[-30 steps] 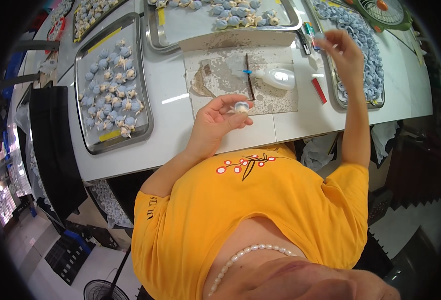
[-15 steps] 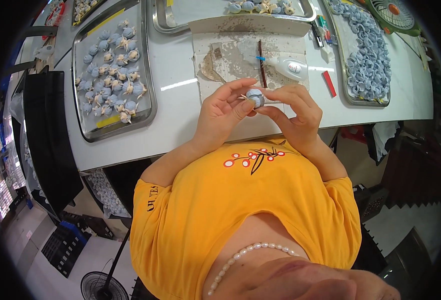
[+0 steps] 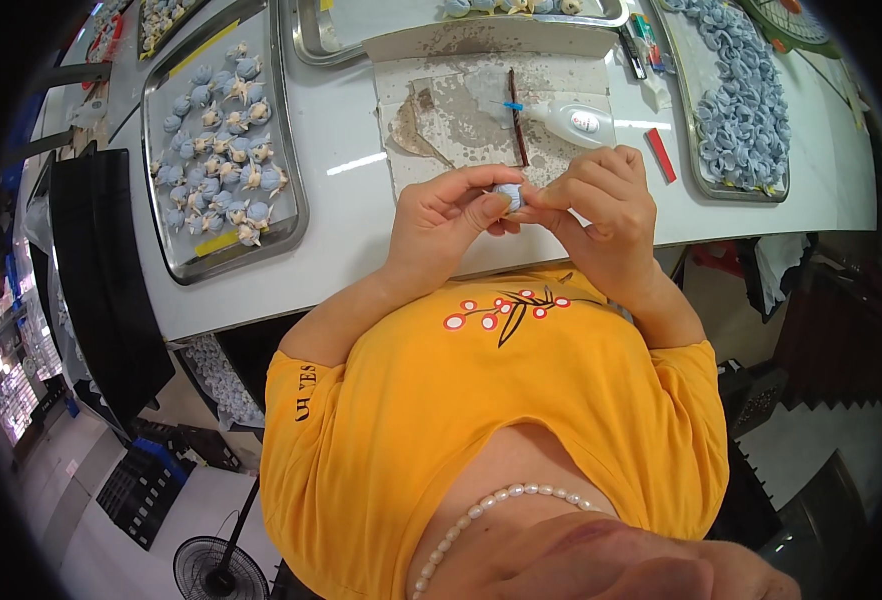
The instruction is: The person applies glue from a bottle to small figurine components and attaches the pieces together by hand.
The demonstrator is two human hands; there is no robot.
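A small pale-blue artificial flower bud sits between my two hands, just above the table's front edge. My left hand is closed round it, thumb in front and fingers behind. On the bud's right side, my right hand pinches with thumb and forefinger, its other fingers curled in. Fingertips cover much of the bud, so what exactly the right pinch grips is hidden. Beyond the hands, a white squeeze bottle with a blue tip lies on a stained cardboard sheet, its tip across a thin brown stick.
At left, a metal tray holds several blue-and-cream buds. Another tray at right is heaped with blue petals. A red strip lies between that tray and the cardboard. One more tray and a green fan stand farther back.
My right hand has turned and closed more tightly at the bud's right side, its fingers now curled. More of the bud is covered. The view has shifted slightly.
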